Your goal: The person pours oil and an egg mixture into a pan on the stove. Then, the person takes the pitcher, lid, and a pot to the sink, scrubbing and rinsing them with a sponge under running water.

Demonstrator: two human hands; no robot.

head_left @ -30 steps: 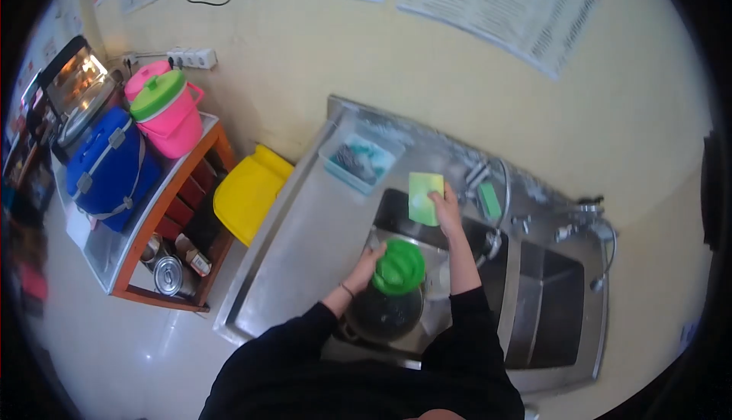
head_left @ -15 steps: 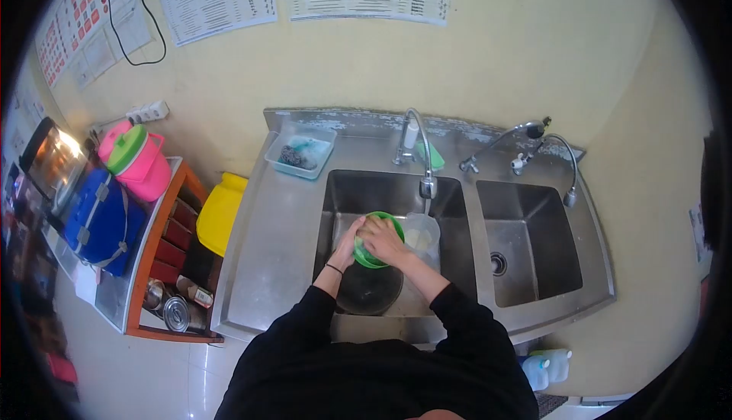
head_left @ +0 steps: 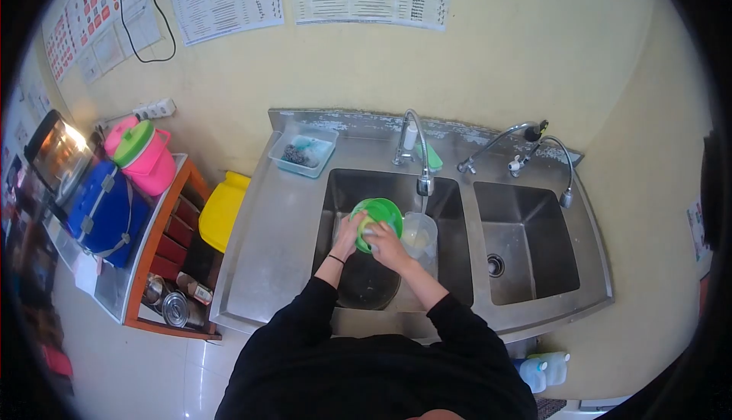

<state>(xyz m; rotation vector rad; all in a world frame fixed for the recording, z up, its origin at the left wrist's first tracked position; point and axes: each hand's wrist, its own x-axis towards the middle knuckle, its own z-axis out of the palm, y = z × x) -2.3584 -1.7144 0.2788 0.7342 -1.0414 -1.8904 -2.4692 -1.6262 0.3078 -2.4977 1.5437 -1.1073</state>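
Observation:
Over the left basin of the steel sink [head_left: 262, 267], my left hand [head_left: 348, 236] grips the left side of a bright green bowl [head_left: 389, 212]. My right hand [head_left: 387, 246] is closed at the bowl's near side, on a small pale yellow-green thing [head_left: 369, 227] whose kind I cannot make out. Just right of the bowl is a clear plastic container [head_left: 418, 234] with cloudy liquid, under the running tap [head_left: 425, 184]. Beneath my hands a large dark round pan [head_left: 369, 283] lies in the basin.
A light-blue tub [head_left: 304, 153] with suds and a scourer stands at the sink's back left. A green sponge [head_left: 433, 159] lies behind the tap. The second basin [head_left: 528, 244] is to the right. Left are a yellow plastic item [head_left: 223, 212] and a shelf [head_left: 164, 248] with cans.
The green bowl has tipped, showing more of its inside, and shifted slightly up. My right hand has drawn down, and the pale yellow-green thing shows between my hands.

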